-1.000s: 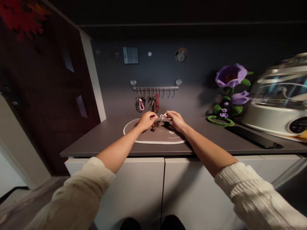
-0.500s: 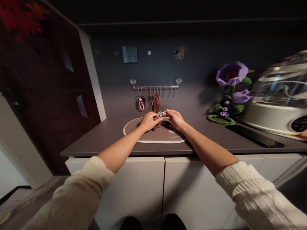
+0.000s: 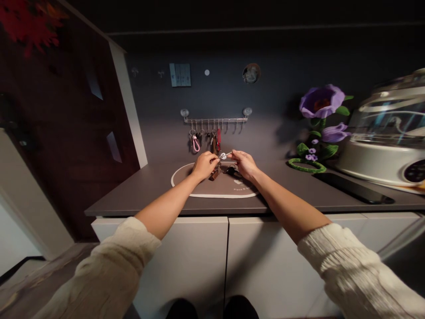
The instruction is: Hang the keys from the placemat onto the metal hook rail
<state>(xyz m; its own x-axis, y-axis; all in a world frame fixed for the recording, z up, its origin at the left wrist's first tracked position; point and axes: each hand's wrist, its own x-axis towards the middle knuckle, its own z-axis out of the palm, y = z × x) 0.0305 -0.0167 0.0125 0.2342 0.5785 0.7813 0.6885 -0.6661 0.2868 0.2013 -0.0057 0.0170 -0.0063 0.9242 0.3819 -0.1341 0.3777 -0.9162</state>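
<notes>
A silver key (image 3: 223, 156) spans the gap between my two hands over the mat (image 3: 181, 181). My right hand (image 3: 245, 164) pinches its far right end between thumb and fingertips. At the key's left end my left hand (image 3: 203, 165) is closed, seemingly on the key ring, which the fingers mostly hide. Below my left fingers hang more keys (image 3: 218, 168) and a small brown fob (image 3: 214, 176). Dark keys (image 3: 231, 170) show beside my right hand, low over the mat; whether they belong to the same bunch I cannot tell.
On the wall ahead, a hook rail (image 3: 229, 120) carries several key bunches, one with a pink strap (image 3: 196, 143). To the right stand purple knitted flowers (image 3: 321, 104), a black phone (image 3: 353, 188) and a cream appliance (image 3: 381, 157). A dark door (image 3: 76, 146) is at left.
My left hand has shifted slightly left, away from my right hand, and more of the key shows between them. The brown fob is now in clearer view.
</notes>
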